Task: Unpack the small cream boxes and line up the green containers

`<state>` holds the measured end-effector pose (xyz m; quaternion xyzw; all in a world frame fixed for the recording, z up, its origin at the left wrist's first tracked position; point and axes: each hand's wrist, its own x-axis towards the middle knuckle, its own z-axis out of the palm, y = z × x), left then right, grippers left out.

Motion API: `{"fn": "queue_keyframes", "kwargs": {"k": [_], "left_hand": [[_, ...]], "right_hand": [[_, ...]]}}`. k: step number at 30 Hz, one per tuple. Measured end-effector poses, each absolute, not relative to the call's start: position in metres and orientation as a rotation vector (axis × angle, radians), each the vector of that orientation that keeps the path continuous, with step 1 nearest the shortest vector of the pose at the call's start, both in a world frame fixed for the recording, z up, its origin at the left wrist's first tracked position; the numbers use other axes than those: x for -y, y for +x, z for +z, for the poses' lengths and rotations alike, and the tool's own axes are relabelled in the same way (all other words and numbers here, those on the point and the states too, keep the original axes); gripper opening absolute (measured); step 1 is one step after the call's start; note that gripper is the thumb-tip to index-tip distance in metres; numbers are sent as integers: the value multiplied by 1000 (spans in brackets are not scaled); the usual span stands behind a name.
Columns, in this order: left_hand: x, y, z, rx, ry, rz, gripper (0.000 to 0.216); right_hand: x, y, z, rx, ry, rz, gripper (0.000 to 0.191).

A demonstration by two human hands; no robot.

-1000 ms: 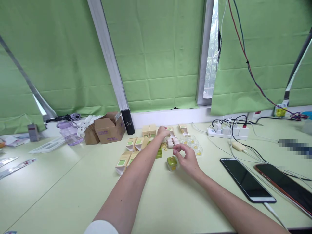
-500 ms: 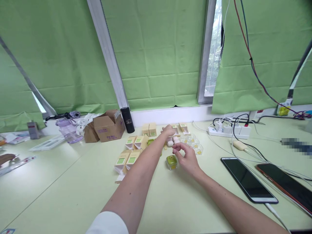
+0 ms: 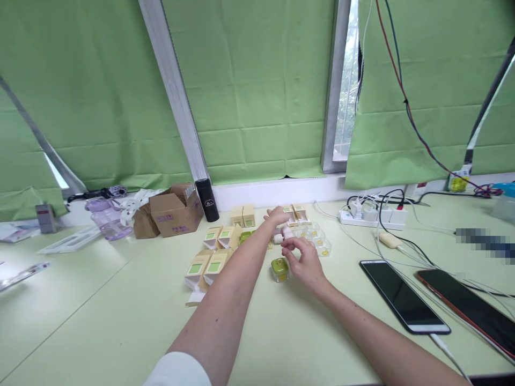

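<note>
My left hand (image 3: 277,216) reaches far forward, above pale pink-white small jars (image 3: 278,238) and close to open cartons (image 3: 300,213). Its fingers are mostly hidden by the back of the hand, so their grip does not show. My right hand (image 3: 304,261) hovers nearer to me, thumb and forefinger brought together; anything between them is too small to make out. Just left of it stands a clear, square little jar with a green lid (image 3: 280,269). Several clear containers with yellow marks (image 3: 322,245) lie beyond my right hand.
Open kraft cartons with green panels (image 3: 195,269) stand left of my forearm. Behind are a cardboard box (image 3: 175,217), a black bottle (image 3: 207,201) and a purple jug (image 3: 107,219). A power strip (image 3: 372,218), cables and two phones (image 3: 404,297) occupy the right side.
The view has shifted slightly to the right. Both hands keep nearly the same places over the table. Another person's hand at the far left has gone out of view.
</note>
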<state>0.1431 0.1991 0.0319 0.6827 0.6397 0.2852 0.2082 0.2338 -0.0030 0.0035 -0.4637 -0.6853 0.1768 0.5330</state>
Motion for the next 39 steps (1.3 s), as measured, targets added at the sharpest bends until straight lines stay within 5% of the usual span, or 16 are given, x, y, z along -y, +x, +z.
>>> {"fn": "queue_keyframes", "kwargs": {"k": [11, 23, 31, 39], "left_hand": [[-121, 78, 71, -1723, 2041, 971, 58], [28, 46, 40, -1449, 2435, 710, 47], [41, 48, 20, -1468, 2392, 749, 31], [28, 37, 8, -1547, 2104, 1079, 38]], "right_hand": [[-2, 239, -2, 1596, -1115, 571, 14], [-11, 236, -26, 1658, -1188, 760, 32], [-13, 234, -32, 1648, -1157, 764, 26], [-9, 226, -25, 1527, -1077, 941, 16]]}}
